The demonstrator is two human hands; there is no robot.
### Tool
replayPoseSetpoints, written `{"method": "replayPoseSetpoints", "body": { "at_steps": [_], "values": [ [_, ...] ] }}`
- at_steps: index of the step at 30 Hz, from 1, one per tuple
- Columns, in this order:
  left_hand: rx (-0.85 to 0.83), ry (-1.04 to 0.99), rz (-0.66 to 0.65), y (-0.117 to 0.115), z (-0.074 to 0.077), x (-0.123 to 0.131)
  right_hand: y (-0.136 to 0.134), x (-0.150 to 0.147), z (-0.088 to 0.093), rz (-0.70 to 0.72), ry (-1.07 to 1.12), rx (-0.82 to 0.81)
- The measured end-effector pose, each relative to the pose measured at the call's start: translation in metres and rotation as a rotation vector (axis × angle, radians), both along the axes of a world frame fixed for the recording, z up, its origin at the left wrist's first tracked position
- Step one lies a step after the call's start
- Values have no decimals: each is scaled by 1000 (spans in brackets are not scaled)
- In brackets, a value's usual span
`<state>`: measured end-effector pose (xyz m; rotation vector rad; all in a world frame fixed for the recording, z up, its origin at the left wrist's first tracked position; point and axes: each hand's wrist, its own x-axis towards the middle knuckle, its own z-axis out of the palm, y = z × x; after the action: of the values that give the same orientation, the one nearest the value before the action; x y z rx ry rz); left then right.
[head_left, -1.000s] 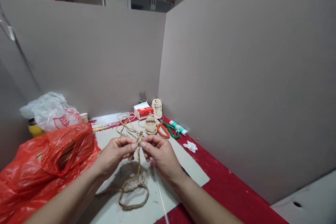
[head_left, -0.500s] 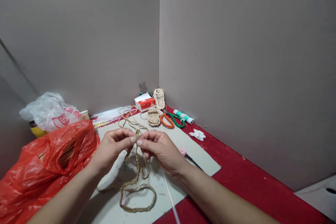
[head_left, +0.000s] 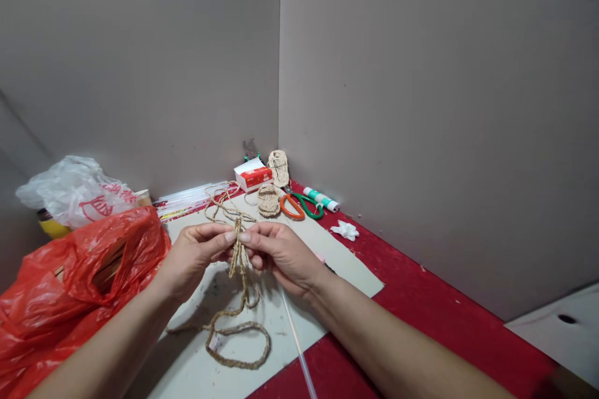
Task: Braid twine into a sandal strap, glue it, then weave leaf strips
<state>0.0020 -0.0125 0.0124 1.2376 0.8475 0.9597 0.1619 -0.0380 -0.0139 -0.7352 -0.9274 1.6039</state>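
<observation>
My left hand [head_left: 194, 255] and my right hand [head_left: 276, 252] meet in the middle of the view, fingertips pinched together on a braided jute cord [head_left: 238, 249]. The cord hangs down from my fingers and ends in a loop [head_left: 238, 346] lying on a grey board [head_left: 196, 374]. Loose strands of the same twine [head_left: 224, 202] trail away behind my hands. Both hands are closed on the braid.
A red plastic bag [head_left: 70, 280] and a white one [head_left: 75, 190] lie at the left. At the back corner sit a red-white box [head_left: 253, 176], two small woven jute pieces [head_left: 270, 199], scissors [head_left: 299, 206], a glue tube [head_left: 321, 198]. A clear stick [head_left: 294, 343] lies on the red tabletop [head_left: 421, 312].
The view has tilted downward, so the shelves at the top are gone. My hands have kept pinching the braid and have shifted slightly left and up in the picture.
</observation>
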Motion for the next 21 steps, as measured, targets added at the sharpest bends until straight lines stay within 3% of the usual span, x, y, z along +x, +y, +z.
{"method": "replayPoseSetpoints", "body": {
  "at_steps": [9,21],
  "values": [
    [-18,-74,-48,2,-9,1,1,1,-1,-2,-59,12],
    [33,-121,124,3,-13,4,1,-9,-10,-187,-252,170]
  ]
}}
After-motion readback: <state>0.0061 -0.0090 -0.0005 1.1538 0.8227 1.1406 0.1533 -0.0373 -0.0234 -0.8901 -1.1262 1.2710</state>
